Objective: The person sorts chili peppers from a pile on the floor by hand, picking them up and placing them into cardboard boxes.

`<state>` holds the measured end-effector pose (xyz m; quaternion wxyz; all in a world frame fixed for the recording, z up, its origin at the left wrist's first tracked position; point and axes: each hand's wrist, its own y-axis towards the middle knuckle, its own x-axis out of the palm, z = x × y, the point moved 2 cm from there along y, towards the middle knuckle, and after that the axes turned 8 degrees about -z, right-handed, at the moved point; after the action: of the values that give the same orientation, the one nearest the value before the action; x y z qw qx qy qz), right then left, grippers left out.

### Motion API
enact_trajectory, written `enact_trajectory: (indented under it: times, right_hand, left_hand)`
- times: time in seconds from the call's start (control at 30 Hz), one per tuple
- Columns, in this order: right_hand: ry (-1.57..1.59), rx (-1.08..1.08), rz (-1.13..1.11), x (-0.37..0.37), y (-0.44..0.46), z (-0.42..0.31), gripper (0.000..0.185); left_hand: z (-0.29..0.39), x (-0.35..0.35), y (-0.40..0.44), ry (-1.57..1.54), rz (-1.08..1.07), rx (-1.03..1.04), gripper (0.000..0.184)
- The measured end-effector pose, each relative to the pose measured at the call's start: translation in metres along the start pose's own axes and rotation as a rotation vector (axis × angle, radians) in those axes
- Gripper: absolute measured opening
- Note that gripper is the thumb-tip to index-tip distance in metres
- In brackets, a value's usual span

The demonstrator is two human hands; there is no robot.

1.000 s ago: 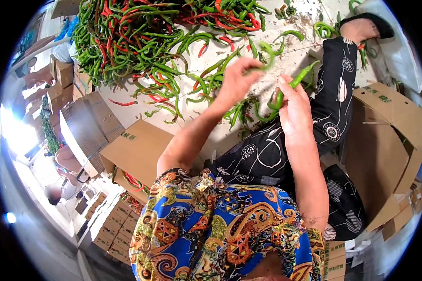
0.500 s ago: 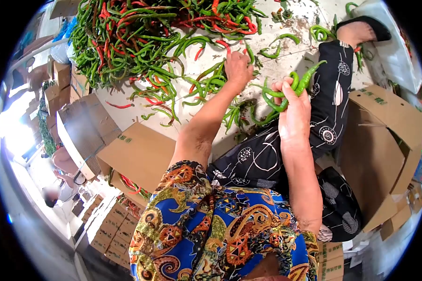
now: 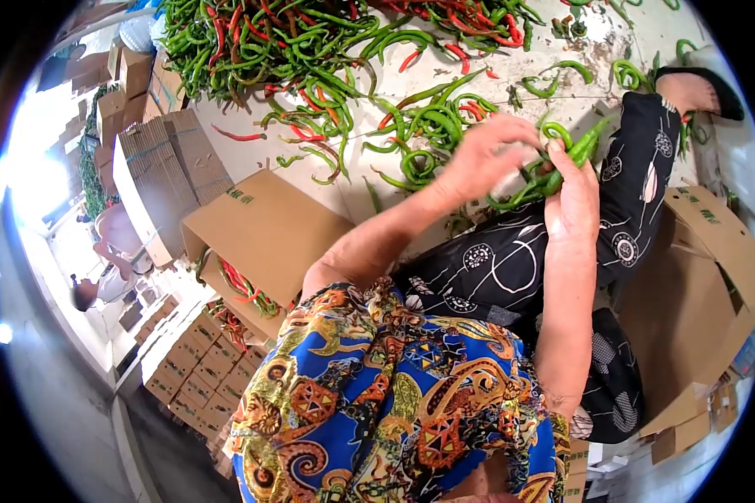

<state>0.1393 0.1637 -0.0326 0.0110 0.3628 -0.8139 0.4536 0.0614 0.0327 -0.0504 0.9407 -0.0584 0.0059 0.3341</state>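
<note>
The right hand [image 3: 574, 201] grasped green peppers [image 3: 590, 146]; the left hand [image 3: 488, 159], just beside, had an unclear grip. A pepper heap [image 3: 268, 50] lay far left.

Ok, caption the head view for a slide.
Right hand holding green peppers, left hand close by, near a heap of green and red peppers.

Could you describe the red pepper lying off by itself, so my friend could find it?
Start at the big heap of peppers at the top, then drop below it to the pale floor near the flattened cardboard stack. There lies the red pepper, slim and nearly straight. Its red neighbours lie among green ones; this one touches no other pepper.
</note>
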Motion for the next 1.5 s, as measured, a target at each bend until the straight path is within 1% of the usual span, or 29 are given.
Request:
enact_trajectory:
  times: [0.07,0.13,0.2,0.3,0.4,0.43,0.5,0.53,0.57,0.6,0.67,0.73,0.77,0.8,0.87,0.97,1.0,1.07,1.1,1.23,1.33,1.37,1.4,1.47,1.5]
  right_hand:
    - [0.026,0.008,0.018,-0.001,-0.001,-0.003,0.025]
    - [0.024,0.021,0.036,-0.002,0.001,-0.003,0.022]
    - [0.047,0.001,0.01,0.004,-0.001,-0.002,0.022]
    - [-0.02,-0.016,-0.01,0.006,-0.001,-0.001,0.023]
    - [0.022,-0.009,-0.03,0.005,-0.001,-0.003,0.022]
    - [0.005,0.004,-0.015,0.006,-0.002,-0.005,0.022]
    - [0.011,-0.001,-0.02,0.004,0.001,-0.001,0.02]
    - [0.0,0.004,-0.02,0.003,0.002,-0.001,0.019]
    - [0.006,0.002,-0.008,0.003,0.002,-0.001,0.019]
    - [0.01,0.003,0.005,0.003,0.002,0.0,0.019]
    - [0.019,0.004,-0.002,0.002,0.002,0.0,0.017]
    - [-0.005,0.037,0.017,0.003,0.002,-0.001,0.017]
    - [0.002,0.031,0.002,0.003,0.002,-0.001,0.017]
    - [0.007,0.025,-0.011,0.003,0.002,0.0,0.017]
    - [0.015,0.005,-0.014,0.005,-0.001,0.0,0.016]
    - [0.02,0.013,0.007,0.005,-0.001,-0.002,0.015]
    - [0.025,0.021,0.008,0.005,-0.001,-0.003,0.015]
    - [0.017,0.037,-0.011,0.005,0.0,-0.002,0.016]
    - [0.004,0.044,-0.029,0.003,0.002,0.0,0.016]
    - [-0.061,0.04,-0.053,0.001,0.003,0.002,0.019]
    - [-0.065,0.061,-0.097,0.004,0.003,0.004,0.021]
    - [-0.045,0.074,-0.131,0.003,0.007,0.008,0.021]
    - [-0.024,0.086,-0.164,0.002,0.008,0.011,0.022]
    - [-0.125,0.065,-0.222,0.014,-0.001,0.001,0.033]
    - [-0.15,0.079,-0.246,0.019,-0.003,0.0,0.036]
  left_hand:
    - [-0.028,-0.03,-0.011,0.012,0.202,-0.296,0.026]
    - [-0.086,-0.068,-0.026,0.808,0.238,-0.106,0.028]
    - [-0.118,-0.09,-0.043,1.06,0.224,-0.152,0.028]
    - [-0.13,-0.099,-0.058,1.089,0.072,-0.297,0.024]
    - [-0.128,-0.101,-0.06,0.73,0.126,-0.386,0.017]
    - [-0.124,-0.105,-0.062,0.765,0.114,-0.272,0.018]
    - [-0.124,-0.11,-0.068,0.297,0.168,-0.538,0.018]
    - [-0.113,-0.107,-0.066,0.052,0.186,-0.658,0.019]
    - [-0.099,-0.102,-0.065,-0.156,0.285,-0.679,0.02]
    - [-0.097,-0.102,-0.066,-0.206,0.278,-0.707,0.02]
    - [-0.109,-0.092,-0.063,-0.201,0.303,-0.584,0.023]
    - [-0.119,-0.087,-0.06,0.668,0.147,-0.398,0.026]
    - [-0.127,-0.081,-0.062,0.718,0.172,-0.245,0.03]
    - [-0.129,-0.075,-0.063,0.803,0.199,-0.264,0.029]
    - [-0.135,-0.072,-0.06,0.865,0.123,-0.369,0.03]
    - [-0.12,-0.077,-0.054,0.756,0.239,-0.193,0.032]
    - [-0.11,-0.082,-0.052,0.709,0.177,-0.343,0.036]
    - [-0.108,-0.091,-0.053,0.15,0.131,-0.535,0.034]
    - [-0.08,-0.092,-0.05,0.022,0.063,-0.648,0.029]
    - [-0.049,-0.081,-0.048,-0.527,0.217,-0.535,0.023]
    - [-0.023,-0.061,-0.041,-0.726,0.259,-0.438,0.024]
    - [-0.02,-0.055,-0.04,-0.747,0.234,-0.395,0.027]
    - [-0.013,-0.047,-0.035,-0.705,0.269,-0.44,0.026]
    - [0.007,-0.038,-0.026,0.005,0.178,-0.458,0.025]
    - [0.006,-0.024,-0.025,0.255,0.258,-0.242,0.024]
